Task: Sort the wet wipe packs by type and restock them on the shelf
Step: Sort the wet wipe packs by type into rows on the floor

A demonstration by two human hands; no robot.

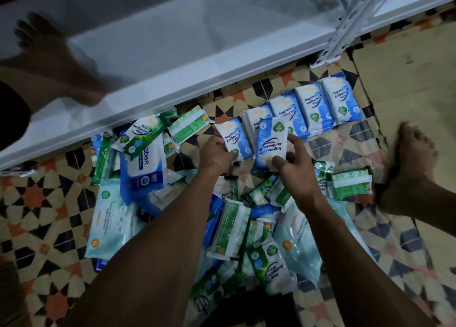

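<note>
While both hands are gripping blue packs, left hand (217,151) one (234,139), right hand (293,158) another (270,144), the leaning blue row (315,107) is risking toppling if nudged.

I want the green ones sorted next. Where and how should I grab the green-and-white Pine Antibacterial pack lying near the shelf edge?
Probably by the long edges of the green-and-white Pine Antibacterial pack, pinched across its narrow width from above. It lies label-up and tilted on top of the pile beside the white shelf, so both sides look exposed.
</note>
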